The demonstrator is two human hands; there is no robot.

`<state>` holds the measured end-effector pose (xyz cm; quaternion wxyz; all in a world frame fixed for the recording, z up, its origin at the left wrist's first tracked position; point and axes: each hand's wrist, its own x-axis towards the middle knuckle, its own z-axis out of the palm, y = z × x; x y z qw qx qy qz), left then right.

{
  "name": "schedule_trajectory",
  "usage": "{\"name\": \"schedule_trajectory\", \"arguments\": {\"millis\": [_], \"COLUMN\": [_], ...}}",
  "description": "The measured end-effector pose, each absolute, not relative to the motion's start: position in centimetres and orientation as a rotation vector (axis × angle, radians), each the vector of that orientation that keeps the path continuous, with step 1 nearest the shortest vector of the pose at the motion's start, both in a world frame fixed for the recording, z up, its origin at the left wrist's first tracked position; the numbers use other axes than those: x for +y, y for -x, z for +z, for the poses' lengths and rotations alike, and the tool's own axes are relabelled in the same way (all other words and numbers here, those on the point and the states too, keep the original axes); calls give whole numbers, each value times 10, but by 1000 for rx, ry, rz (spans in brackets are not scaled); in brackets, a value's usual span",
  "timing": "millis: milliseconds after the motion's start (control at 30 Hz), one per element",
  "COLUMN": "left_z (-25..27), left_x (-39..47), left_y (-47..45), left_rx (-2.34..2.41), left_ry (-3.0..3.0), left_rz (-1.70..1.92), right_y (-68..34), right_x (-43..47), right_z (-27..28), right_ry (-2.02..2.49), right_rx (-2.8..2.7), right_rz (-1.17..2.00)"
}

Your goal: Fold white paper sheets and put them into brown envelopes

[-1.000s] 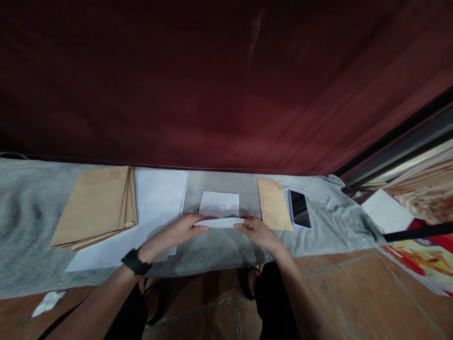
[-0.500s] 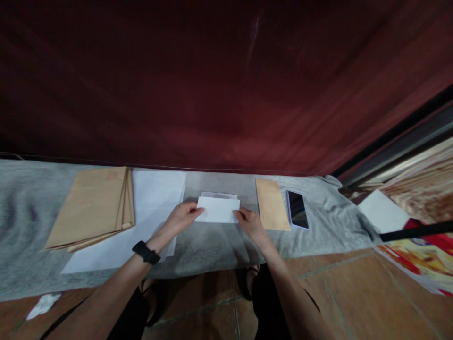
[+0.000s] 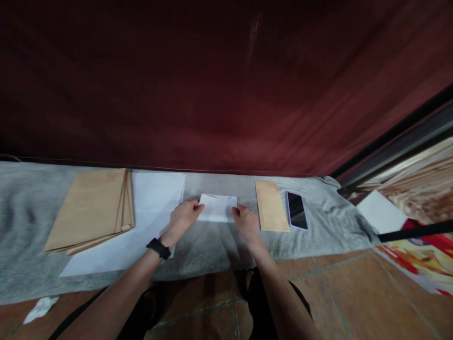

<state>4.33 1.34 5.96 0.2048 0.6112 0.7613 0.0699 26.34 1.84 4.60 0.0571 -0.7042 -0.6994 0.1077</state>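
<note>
A folded white sheet of paper [image 3: 217,209] lies in front of me on the grey cloth, its layers parting slightly along the far edge. My left hand [image 3: 184,218] pinches its left edge between thumb and fingers. At the opposite edge, my right hand [image 3: 245,221] grips the paper the same way. To the right of that hand lies a single brown envelope [image 3: 272,206]. Left of my left hand are large white paper sheets [image 3: 155,193], partly covered by a stack of brown envelopes [image 3: 90,203].
A phone [image 3: 297,210] lies right of the single envelope. The grey cloth [image 3: 212,250] covers the long surface, with a dark red curtain [image 3: 212,94] rising behind it. A white board [image 3: 382,212] and a printed box [image 3: 421,259] stand at the far right. Crumpled tissue [image 3: 41,308] lies on the tiled floor.
The upper white fold has come down toward the layer beneath, so the far edges sit closer together. Both hands have stayed at the paper's sides, the left wrist shifting slightly right.
</note>
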Motion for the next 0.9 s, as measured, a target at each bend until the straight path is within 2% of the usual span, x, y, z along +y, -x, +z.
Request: {"name": "schedule_trajectory", "arguments": {"millis": [433,667,900], "left_z": [60,62,63], "left_x": [16,16,17], "left_y": [-54,-60,-62], "left_rx": [2229,2276,2292], "left_ry": [-1729,-1746,-1748], "left_rz": [146,130,96], "right_y": [-254,-252,-251], "right_x": [17,16,18], "right_z": [43,39,45], "right_ry": [2157,2171,1965], "right_rx": [-2137,-2123,-2127], "right_rz": [97,99,36]}}
